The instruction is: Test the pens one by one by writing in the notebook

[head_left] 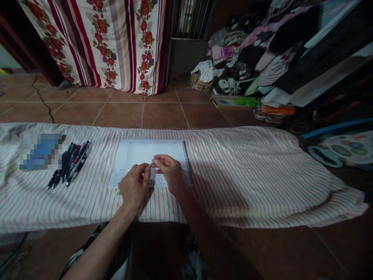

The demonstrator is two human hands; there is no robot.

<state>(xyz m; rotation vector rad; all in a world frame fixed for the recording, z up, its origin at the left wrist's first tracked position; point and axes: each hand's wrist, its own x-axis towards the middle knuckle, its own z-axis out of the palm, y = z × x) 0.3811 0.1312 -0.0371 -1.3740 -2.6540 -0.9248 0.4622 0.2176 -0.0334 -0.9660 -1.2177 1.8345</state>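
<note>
My left hand (134, 182) is closed around a slim pen (149, 165), most of which the fingers hide. At the pen's light tip, the thumb and forefinger of my right hand (168, 171) pinch together, the other fingers loosely curled. Both hands are above a spiral notebook (151, 149), which lies with its black coil to the right and has rows of faint writing. By my left wrist a small pale green piece (117, 192) shows at the page's lower edge; I cannot make out what it is.
Several pens (71, 161) lie in a bunch on the striped cloth (247, 175), beside a blurred-out blue item (42, 151). Beyond the cloth are a tiled floor (163, 111), a floral curtain (116, 46) and heaped clothes (247, 54). A painted plastic seat (349, 149) stands right.
</note>
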